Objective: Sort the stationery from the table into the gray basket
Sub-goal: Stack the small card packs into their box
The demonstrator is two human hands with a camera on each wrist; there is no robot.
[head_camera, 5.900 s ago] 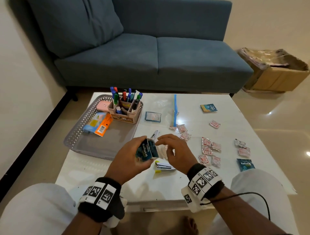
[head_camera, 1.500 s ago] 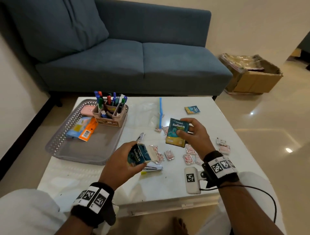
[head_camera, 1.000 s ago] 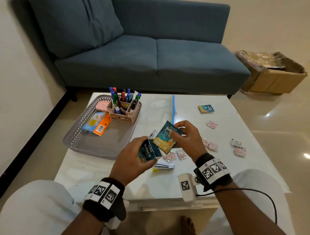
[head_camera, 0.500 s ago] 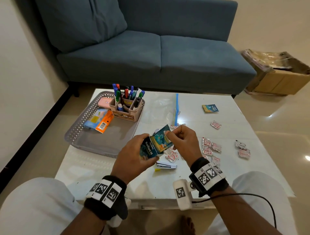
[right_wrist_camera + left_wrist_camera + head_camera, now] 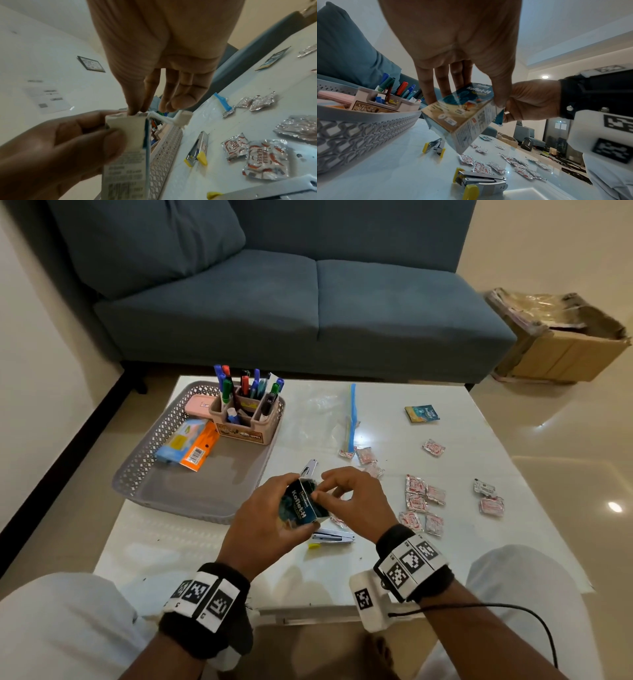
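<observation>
My left hand (image 5: 289, 503) grips a small teal Koflet-H box (image 5: 303, 508) upright above the table's near middle. Thumb and forefinger of my right hand (image 5: 323, 491) pinch a Koflet-H packet at the box's open top (image 5: 137, 115); most of the packet is hidden inside. From the left wrist, the box (image 5: 464, 115) hangs tilted over the table. The gray basket (image 5: 137, 470) stands at the left and holds a pen holder (image 5: 246, 422) and card packs (image 5: 186, 445). Two staplers lie on the table, one (image 5: 332, 537) under my hands, one (image 5: 310, 467) beside the basket.
Several silver chilli-flake sachets (image 5: 423, 503) are scattered to the right. Another Koflet-H packet (image 5: 421, 413) lies far right, a clear zip bag (image 5: 342, 419) at the back middle. A blue sofa (image 5: 308, 302) stands behind the table, a cardboard box (image 5: 561, 344) on the floor.
My right hand picked a Koflet-H packet off the table, carried it left to the box in my left hand and pushed it down into the open top.
</observation>
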